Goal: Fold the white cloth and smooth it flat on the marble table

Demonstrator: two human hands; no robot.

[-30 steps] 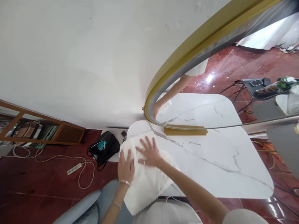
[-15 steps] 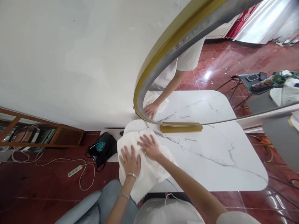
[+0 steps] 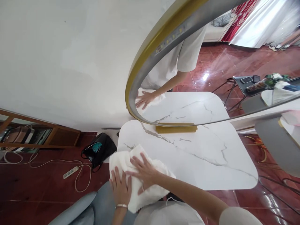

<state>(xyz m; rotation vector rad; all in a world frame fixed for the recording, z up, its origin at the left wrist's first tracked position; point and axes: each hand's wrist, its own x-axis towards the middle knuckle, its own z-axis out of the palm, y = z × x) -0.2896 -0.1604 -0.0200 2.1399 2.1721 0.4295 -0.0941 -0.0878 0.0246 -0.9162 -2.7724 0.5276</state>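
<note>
A white cloth (image 3: 138, 200) lies over the near left corner of a white table (image 3: 197, 168) with grey marble veins, part of it hanging past the edge. My left hand (image 3: 120, 186), with a bracelet at the wrist, rests flat on the cloth's left side, fingers stretched. Just right of it, my right hand (image 3: 144, 172) presses on the cloth with its fingers spread. Both palms face down and hide the fabric under them.
A gold-rimmed round mirror (image 3: 131, 78) stands above the table's back on a gold base (image 3: 175, 128), reflecting my arm and the room. On the floor at left are a black bag (image 3: 105, 150) and a power strip (image 3: 70, 172). A grey chair (image 3: 276, 143) stands at right.
Both hands have drawn the cloth toward me, from the table's far left part to its near edge. The far left corner of the tabletop now shows uncovered.
</note>
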